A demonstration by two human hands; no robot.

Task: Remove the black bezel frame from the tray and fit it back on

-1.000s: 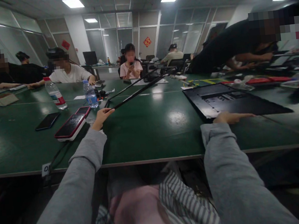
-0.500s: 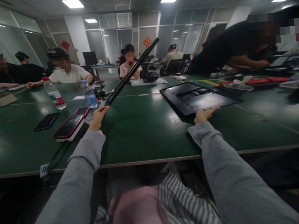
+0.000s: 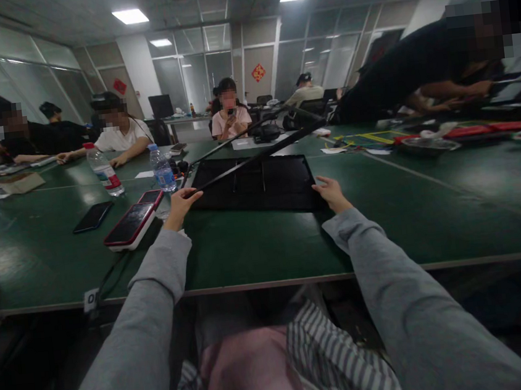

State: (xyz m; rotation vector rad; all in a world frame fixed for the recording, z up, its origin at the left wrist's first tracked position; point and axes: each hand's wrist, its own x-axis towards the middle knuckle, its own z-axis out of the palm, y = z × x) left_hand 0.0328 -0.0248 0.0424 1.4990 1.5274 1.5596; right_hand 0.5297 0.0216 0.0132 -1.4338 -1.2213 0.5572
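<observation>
"What are we holding in our left hand (image 3: pixel 181 208)?"

"We pinch a corner of the thin black frame (image 3: pixel 291 137); its slim, straight bars slant from left of centre towards the upper right."

"And the black panel (image 3: pixel 282 183)?"

"We see it in the middle of the frame, beneath those bars: dark, broad and flat, with raised edges and narrow ridges across its face. We grip its right edge between thumb and fingers of our right hand (image 3: pixel 332 193)."

"Does it touch the green table (image 3: pixel 266 253)?"

"We can't tell. The red-edged device (image 3: pixel 130 226) lies to its left."
</observation>
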